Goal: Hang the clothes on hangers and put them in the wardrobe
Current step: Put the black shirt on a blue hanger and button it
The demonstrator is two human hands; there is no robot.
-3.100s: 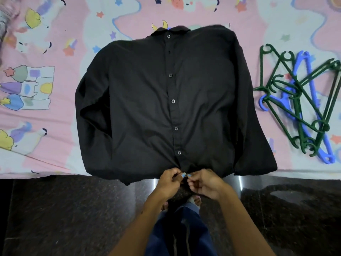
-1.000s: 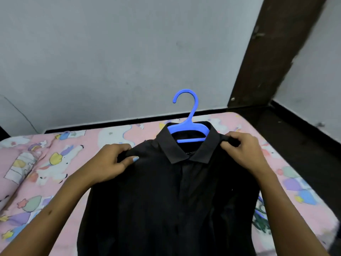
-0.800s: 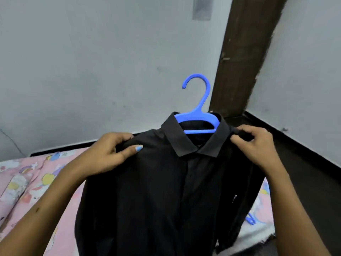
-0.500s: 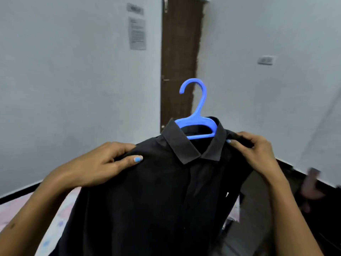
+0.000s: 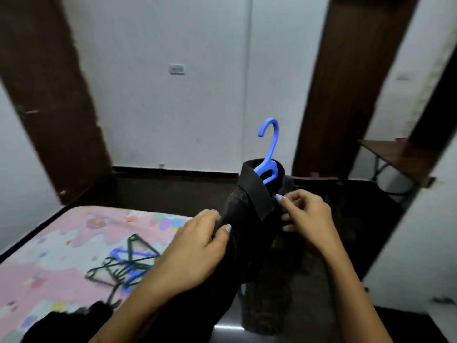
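No writing shows that you could read — the white plate (image 5: 176, 69) on the wall is too blurry to tell.

Your left hand (image 5: 197, 251) grips the black shirt (image 5: 247, 233) at one shoulder, thumb on top of the cloth. Your right hand (image 5: 305, 211) pinches the shirt just under the collar, fingers curled. The shirt hangs in the air between your hands, on the blue hanger (image 5: 268, 157), whose hook sticks up out of the collar.

Half a second ago the shirt faced you flat and wide; now it is turned side-on and looks narrow. Your hands have come closer together. You have turned too — the bed (image 5: 61, 243) is back in view at the lower left, with the pile of green and blue hangers (image 5: 123, 264) on it. A brown table (image 5: 395, 157) stands at the right.
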